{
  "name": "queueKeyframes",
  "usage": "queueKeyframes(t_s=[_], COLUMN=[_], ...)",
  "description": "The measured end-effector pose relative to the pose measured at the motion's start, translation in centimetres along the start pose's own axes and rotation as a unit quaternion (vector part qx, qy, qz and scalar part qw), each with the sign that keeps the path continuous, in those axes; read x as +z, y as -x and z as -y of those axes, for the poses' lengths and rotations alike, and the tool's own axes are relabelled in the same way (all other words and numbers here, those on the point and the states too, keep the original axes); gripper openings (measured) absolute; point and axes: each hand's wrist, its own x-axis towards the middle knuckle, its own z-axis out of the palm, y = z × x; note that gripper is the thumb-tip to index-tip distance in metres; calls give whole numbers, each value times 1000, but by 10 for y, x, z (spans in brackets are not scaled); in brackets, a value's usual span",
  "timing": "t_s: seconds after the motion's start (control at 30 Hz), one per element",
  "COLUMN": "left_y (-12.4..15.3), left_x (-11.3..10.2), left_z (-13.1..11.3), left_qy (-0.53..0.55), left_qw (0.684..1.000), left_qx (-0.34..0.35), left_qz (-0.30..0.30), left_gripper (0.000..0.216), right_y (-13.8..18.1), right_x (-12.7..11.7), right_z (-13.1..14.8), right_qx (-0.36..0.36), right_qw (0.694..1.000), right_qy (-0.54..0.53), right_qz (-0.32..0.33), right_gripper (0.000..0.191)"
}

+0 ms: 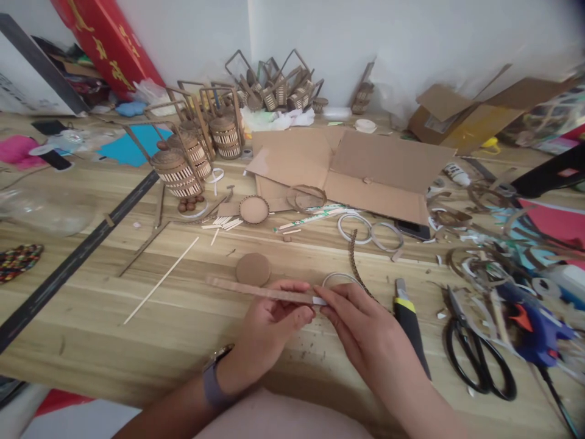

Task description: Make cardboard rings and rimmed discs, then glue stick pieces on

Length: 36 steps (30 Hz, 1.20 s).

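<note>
While pinched in left hand (272, 323) and right hand (365, 323) alike: one brown strip (256, 291), white at right end. Just beyond: disc (253, 269). To the right: cutter (409, 323), scissors (463, 326).

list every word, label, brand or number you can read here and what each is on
None reads with certainty.
Tall red panel with gold characters: large writing, too blurred to quote.
White flat-sided box with dark edge: faint grey print, unreadable.
Small white plastic bottle: dark print, too small.
Long black flat strip: pale marks, too faint.
</note>
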Motion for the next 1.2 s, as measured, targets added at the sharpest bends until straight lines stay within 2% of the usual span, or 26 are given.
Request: queueKeyframes(t_s=[0.13,0.3,0.37,0.6,0.8,0.93,1.2], left_y=[0,4,5,10,14,13,13], left_x=[0,1,1,-6,-6,-1,-2], left_z=[-1,-3,-3,6,-1,-8,-6], left_qy=[-12,-70,-91,-178,-301,-318,-323], left_qw=[1000,997,995,982,945,937,932], left_qx=[15,20,23,63,128,142,160], left_qz=[-12,-39,-45,-32,-22,-16,-22], left_gripper=[26,23,22,13,10,10,11], right_y=[0,1,1,-3,-2,-2,5], right_x=[1,-1,-1,1,1,2,14], right_z=[4,17,23,28,26,29,34], right_qx=[-3,45,62,90,115,124,138], right_qw=[1000,993,990,986,980,978,969], right_qy=[-10,-52,-68,-104,-147,-155,-175], right_qz=[-8,-91,-104,-90,-72,-69,-111], right_gripper=[30,20,13,12,12,13,12])
